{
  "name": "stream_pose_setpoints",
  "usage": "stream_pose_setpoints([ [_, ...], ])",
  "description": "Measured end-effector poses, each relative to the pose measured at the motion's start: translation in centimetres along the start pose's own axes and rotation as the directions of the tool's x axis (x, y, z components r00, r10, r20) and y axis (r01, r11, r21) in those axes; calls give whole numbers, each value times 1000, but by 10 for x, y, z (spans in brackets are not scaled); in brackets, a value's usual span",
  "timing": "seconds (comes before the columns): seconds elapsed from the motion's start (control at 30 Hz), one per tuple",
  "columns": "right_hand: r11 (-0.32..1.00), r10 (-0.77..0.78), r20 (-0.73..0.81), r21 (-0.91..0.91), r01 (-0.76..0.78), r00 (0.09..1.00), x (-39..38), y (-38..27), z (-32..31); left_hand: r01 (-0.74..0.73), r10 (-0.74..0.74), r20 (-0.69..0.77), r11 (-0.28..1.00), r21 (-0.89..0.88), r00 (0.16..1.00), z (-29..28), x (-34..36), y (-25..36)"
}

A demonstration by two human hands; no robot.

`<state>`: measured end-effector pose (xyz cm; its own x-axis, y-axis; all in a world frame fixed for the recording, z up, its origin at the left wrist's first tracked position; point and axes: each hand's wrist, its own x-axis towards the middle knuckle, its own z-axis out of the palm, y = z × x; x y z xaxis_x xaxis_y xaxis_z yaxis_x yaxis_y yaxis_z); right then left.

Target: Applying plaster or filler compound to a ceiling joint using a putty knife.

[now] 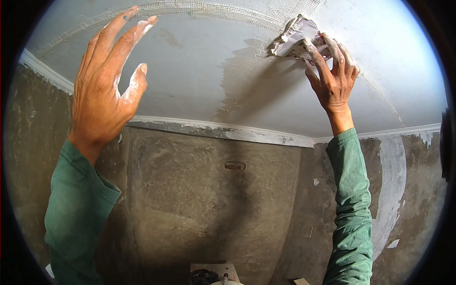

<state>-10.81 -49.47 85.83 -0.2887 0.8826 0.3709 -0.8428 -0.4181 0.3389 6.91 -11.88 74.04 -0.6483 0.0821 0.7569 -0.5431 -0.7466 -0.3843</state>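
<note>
My right hand (336,78) is raised to the ceiling, fingers curled over a putty knife (319,46). The tool is mostly hidden by my fingers and a thick lump of wet grey-white putty (297,37), which touches the ceiling by a strip of mesh joint tape (204,9). My left hand (104,83) is held up at the left, empty, with fingers stretched and thumb apart. White putty smears its thumb and fingertips. Whether it touches the ceiling I cannot tell.
The grey ceiling (185,80) has a darker damp-looking patch (240,71). White cornice (266,136) runs along the bare cement wall (209,190). A white-coated strip (392,190) marks the right wall. Low down stands a box (228,270) with a dark bundle (204,277).
</note>
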Motion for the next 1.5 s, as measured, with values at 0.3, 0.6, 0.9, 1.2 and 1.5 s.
stream_pose_setpoints([
  [0.3,999,15,53,-50,-13,998,-12,8,-10,-26,27,78,1000,-10,997,-13,-24,-21],
  [0.6,996,87,81,26,-90,993,-17,-7,-37,23,-27,84,999,46,996,-23,-47,-24],
  [0.9,996,88,66,-40,-86,994,-22,14,-14,-5,0,180,1000,28,984,-29,-55,-10],
  [1.2,161,893,274,546,-822,358,-20,-140,-48,166,-163,136,986,-8,977,-29,-70,-9],
  [1.5,-607,720,520,793,-55,-459,131,-238,-6,444,-442,334,893,74,832,-77,-104,0],
])
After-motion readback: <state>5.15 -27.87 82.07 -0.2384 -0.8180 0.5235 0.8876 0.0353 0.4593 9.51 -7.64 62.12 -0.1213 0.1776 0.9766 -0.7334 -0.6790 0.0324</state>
